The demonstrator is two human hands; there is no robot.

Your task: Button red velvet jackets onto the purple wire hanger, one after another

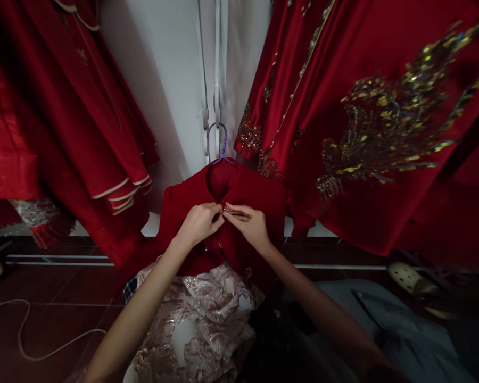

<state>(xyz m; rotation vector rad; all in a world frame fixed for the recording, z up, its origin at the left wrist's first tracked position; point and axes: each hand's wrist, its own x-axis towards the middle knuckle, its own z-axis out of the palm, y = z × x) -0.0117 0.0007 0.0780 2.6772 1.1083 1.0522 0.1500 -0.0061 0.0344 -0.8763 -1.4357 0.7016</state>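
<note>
A red jacket (259, 194) hangs in front of me on a purple hanger (223, 149), its neckline open in a V. At the base of the V, my left hand (203, 221) pinches the front edge of the jacket. Opposite it, my right hand (251, 223) has thumb and fingertips closed at a small jewelled button (226, 209). The two sets of fingertips nearly meet there. Just what lies between the left fingertips is hidden. Lower on the jacket front, another shiny ornament (248, 272) shows.
Red garments (115, 133) hang at the left, and a red garment with gold sequins (383, 127) at the right. Below the jacket lies crumpled pale shiny fabric (207, 308). A white cable (22, 330) crosses the floor; a pale clog (407, 277) sits at right.
</note>
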